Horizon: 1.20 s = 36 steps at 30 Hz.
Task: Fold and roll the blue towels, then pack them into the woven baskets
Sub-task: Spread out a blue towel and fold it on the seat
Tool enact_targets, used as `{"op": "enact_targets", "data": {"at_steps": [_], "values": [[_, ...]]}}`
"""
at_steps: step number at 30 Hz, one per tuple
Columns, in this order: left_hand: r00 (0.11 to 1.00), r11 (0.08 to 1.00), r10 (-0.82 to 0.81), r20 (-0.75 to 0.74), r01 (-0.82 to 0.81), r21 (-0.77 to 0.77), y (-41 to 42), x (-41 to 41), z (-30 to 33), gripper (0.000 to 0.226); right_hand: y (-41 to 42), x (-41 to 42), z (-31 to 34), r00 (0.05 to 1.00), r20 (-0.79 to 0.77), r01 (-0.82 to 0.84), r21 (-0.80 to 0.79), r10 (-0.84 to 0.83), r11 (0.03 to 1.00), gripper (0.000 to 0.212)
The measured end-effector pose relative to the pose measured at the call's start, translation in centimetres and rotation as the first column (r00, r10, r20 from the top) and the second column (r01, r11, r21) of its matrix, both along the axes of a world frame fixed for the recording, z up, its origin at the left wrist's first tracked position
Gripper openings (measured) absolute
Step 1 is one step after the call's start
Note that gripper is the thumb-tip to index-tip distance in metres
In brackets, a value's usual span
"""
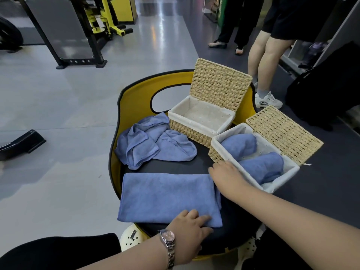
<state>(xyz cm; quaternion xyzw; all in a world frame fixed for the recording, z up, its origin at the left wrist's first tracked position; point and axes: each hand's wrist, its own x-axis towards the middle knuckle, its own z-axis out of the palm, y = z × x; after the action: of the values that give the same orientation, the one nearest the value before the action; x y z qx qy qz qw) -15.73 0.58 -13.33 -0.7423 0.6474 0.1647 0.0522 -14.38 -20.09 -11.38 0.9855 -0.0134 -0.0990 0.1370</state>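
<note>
A folded blue towel point(167, 197) lies flat on the dark seat pad in front of me. My left hand point(190, 228), with a watch on its wrist, presses on the towel's near right corner. My right hand point(228, 176) rests on the towel's far right corner, touching the near woven basket point(216, 152). That basket holds two rolled blue towels point(253, 156). Behind it, the far woven basket point(194, 131) stands open with only its white lining inside. A crumpled blue towel point(152, 141) lies at the left of the pad.
The work surface is a yellow-rimmed black seat point(136, 90) with a handle cut-out. Both basket lids point(220, 82) stand open at the back. A person's legs point(263, 55) stand behind right. Gym equipment point(78, 36) fills the far left on grey floor.
</note>
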Motion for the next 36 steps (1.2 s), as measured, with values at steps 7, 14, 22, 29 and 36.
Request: {"op": "enact_targets", "data": {"at_steps": [7,14,22,29,36], "values": [[0.998,0.998,0.056,-0.011,-0.056,-0.025,-0.3,-0.2,0.4,0.054,-0.7,0.0,0.1,0.992,0.056,-0.109,-0.078,0.113,0.991,0.032],[0.997,0.998,0.056,-0.058,-0.056,-0.002,-0.1,0.2,0.3,0.052,0.3,0.6,0.6,0.994,0.054,-0.089,-0.064,0.092,0.994,0.013],[0.743,0.718,0.668,-0.041,-0.658,-0.226,2.5,7.4,4.1,0.046,0.7,-0.1,-0.2,0.983,-0.155,-0.112,-0.065,0.1,0.992,0.021],[0.569,0.594,0.783,0.249,-0.804,-0.032,7.4,14.7,3.9,0.042,1.8,0.2,1.7,0.973,0.134,-0.186,-0.008,0.186,0.982,0.042],[0.623,0.63,0.705,0.337,-0.769,0.104,6.9,15.8,2.8,0.031,4.8,0.6,2.1,0.939,0.144,-0.316,-0.003,0.313,0.949,0.029]]}}
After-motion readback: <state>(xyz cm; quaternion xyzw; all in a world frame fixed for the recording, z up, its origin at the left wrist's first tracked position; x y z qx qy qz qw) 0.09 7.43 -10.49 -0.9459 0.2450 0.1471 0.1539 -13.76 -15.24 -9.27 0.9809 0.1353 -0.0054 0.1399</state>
